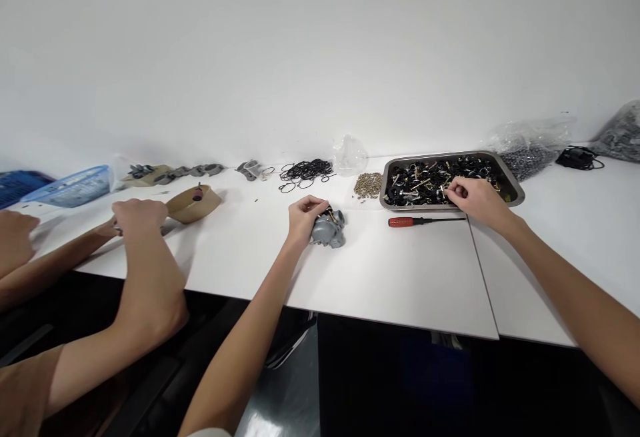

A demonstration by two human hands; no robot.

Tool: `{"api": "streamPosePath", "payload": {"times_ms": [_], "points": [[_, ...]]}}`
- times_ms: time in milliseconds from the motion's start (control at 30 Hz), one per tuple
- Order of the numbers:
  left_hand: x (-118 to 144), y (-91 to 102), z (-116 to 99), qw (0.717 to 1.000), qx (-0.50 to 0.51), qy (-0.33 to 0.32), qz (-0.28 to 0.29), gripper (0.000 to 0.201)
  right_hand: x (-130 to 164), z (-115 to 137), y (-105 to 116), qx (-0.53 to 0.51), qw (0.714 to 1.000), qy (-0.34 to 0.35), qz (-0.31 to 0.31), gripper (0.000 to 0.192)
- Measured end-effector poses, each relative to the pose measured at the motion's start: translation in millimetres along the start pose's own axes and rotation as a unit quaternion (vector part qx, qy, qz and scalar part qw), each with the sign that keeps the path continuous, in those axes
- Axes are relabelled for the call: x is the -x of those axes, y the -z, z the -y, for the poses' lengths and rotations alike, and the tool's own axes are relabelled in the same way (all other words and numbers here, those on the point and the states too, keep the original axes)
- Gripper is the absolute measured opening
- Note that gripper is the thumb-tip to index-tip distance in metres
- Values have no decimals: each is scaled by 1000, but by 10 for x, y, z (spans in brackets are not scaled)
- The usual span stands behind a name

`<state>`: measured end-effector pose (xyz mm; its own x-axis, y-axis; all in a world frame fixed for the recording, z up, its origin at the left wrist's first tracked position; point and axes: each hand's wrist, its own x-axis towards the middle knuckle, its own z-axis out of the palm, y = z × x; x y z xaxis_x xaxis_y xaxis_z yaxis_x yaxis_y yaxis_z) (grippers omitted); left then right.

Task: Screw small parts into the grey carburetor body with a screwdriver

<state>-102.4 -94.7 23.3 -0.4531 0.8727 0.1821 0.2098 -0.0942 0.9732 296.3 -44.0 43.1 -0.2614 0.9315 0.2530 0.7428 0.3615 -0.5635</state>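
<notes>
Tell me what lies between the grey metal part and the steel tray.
In the head view, a red-handled screwdriver lies on the white table between the grey metal part and the steel tray.

Small grey cast-metal part (330,229), blocky, with brass and black fittings on top, rests on white surface, gripped by left hand (304,217); fingers curl over its upper left side, body juts out right of fingertips. Shallow steel tray (514,192), rectangular, rounded corners, filled with jumbled small black and brass pieces (425,180); right hand (475,198) reaches over near rim, fingertips (454,190) touching pieces just inside it.
</notes>
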Motion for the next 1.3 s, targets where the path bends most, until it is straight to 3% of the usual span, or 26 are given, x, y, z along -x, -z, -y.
{"api": "streamPosePath", "payload": {"times_ms": [533,733,833,900,967,1067,1133,1200,1300], "points": [[703,-757,-305,974,54,2,218,30,-15,11,-9,10,1000,11,1,22],[816,-1010,-357,957,98,30,273,31,-9,19,9,4,1000,11,13,23],[790,-1064,-365,959,120,40,255,32,1,19,1,-8,998,50,-22,23],[748,-1054,-390,963,143,34,227,34,20,66,-35,-35,992,109,-58,22],[700,-996,-434,966,165,20,199,36,60,169,-107,-81,981,168,-50,21],[668,-807,-494,972,190,0,141,36,175,397,-272,-169,953,245,56,27],[706,-630,-489,975,204,-6,87,36,277,550,-386,-195,921,312,131,58],[800,-438,-424,978,207,0,39,36,374,669,-468,-176,896,357,195,77],[1010,-177,-242,975,217,33,-11,35,471,771,-504,-141,893,352,241,73]]}}
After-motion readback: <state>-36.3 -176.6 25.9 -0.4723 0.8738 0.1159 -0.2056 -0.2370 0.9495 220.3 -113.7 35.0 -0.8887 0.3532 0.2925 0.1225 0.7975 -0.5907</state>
